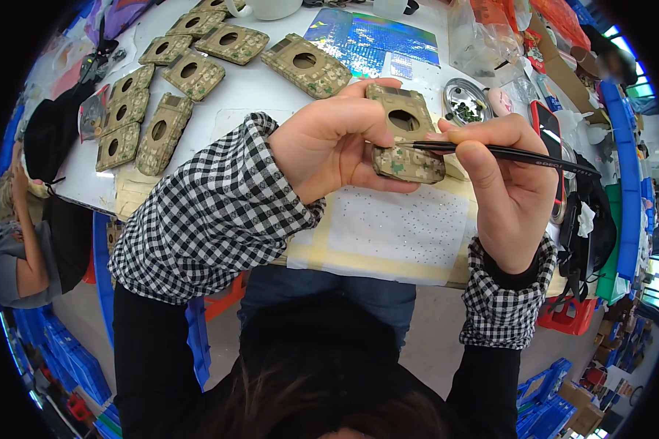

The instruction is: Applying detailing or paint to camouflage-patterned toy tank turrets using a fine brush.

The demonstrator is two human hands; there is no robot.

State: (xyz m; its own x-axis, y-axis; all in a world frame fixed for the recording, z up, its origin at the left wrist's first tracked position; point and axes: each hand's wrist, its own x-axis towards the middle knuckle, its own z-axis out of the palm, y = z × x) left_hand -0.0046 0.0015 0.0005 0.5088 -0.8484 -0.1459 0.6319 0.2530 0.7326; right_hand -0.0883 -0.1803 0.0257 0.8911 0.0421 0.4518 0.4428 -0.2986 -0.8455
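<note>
Head view, only one on my feed. I note the left hand (pixel 337 139) grasping one camouflaged toy tank body (pixel 423 130) above the table's near edge, thumb on its near side; that grip appears to leave its top bare to the brush. The right hand (pixel 509 172) pinches one brush (pixel 520 154) pen-fashion, likely for fine control. Whether the tip touches the body, I can't tell.

Counts on the white table (pixel 245 95): ten other bodies, in the far left corner, along the left edge and toward the far edge; distortion and cropping make ten tentative. One dish (pixel 447 89) of green bits sits toward the right edge, apparently for easy reach; one speckled sheet (pixel 399 230) lies along the near edge.
</note>
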